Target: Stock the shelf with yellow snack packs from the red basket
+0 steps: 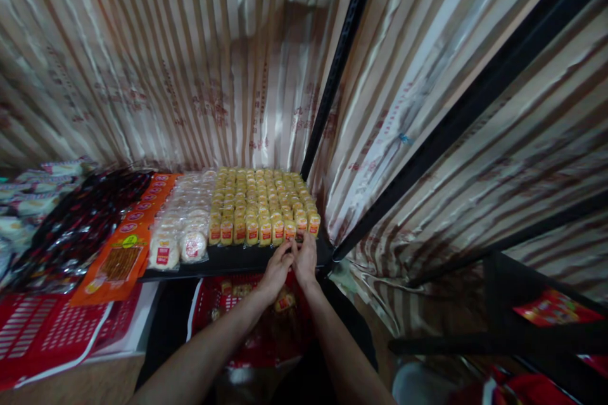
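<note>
Small yellow snack packets (265, 202) with red labels stand in tight rows on a black shelf (228, 257). At the front right of these rows, my left hand (278, 269) and my right hand (304, 261) come together. Their fingers are bent and closed around the lower part of a front packet (301, 225), and the fingertips partly hide it. Directly beneath my forearms is a red basket (204, 304) with more wrapped packets (285, 300) inside.
Left of the yellow rows lie round white wrapped crackers (164, 252), orange snack bags (116, 259) and dark shiny packs (80, 228). Another red basket (52, 329) sits lower left. Black metal posts (338, 76) and striped curtain sheeting (190, 63) bound the shelf behind and right.
</note>
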`<state>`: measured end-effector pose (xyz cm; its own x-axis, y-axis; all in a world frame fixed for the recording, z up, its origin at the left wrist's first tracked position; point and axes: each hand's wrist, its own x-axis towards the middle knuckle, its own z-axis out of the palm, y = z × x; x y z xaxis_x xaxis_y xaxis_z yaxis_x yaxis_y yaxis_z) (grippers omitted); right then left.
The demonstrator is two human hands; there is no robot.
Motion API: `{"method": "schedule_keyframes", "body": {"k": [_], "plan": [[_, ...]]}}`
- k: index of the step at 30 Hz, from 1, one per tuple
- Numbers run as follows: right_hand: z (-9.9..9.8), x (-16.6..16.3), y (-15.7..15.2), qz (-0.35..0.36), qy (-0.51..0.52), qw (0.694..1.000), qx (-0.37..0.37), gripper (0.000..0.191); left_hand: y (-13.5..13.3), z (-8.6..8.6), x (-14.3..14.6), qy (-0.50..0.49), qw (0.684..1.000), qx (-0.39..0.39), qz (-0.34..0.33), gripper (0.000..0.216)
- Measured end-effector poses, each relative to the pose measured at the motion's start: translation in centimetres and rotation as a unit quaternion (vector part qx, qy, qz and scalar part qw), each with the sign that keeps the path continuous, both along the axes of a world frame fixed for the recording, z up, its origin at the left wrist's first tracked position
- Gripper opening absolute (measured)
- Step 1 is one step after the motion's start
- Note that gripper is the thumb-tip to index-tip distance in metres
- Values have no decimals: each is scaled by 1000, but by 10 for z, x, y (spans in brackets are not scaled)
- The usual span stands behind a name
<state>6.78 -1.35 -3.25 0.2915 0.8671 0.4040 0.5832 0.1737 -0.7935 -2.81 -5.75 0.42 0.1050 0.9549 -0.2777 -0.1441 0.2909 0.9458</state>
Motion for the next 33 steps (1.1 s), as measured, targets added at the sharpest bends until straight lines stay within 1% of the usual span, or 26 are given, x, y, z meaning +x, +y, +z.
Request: {"method": "schedule_keyframes", "body": {"k": [3, 7, 13, 15, 19, 23, 26, 29, 33], "plan": [[-4, 1, -4, 3, 8, 1000, 14, 23, -1, -3, 0, -6, 1000, 26, 6, 43], [-9, 1, -8, 21, -35, 998, 46, 23, 1, -9, 1, -2, 998, 56, 13, 41], [-15, 2, -4, 38, -70, 995, 62, 29, 8, -15, 0, 10, 999, 42, 15, 41], [-17, 3, -4, 33, -72, 995, 65, 32, 10, -17, 0, 16, 999, 42, 14, 41], [-18, 2, -4, 9, -56, 997, 55, 35, 12, -23, 3, 37, 998, 55, 7, 41], [-17, 1, -4, 11, -41, 999, 22, 38, 15, -33, 7, 73, 995, 72, 12, 40], [-15, 1, -5, 16, -40, 999, 12, 40, 16, -38, 9, 78, 995, 66, 19, 38], [-14, 2, -5, 16, -37, 999, 14, 39, 17, -38, 10, 62, 996, 57, 24, 38], [-12, 2, -5, 9, -41, 999, 26, 37, 17, -32, 9, 41, 998, 28, 25, 39]]}}
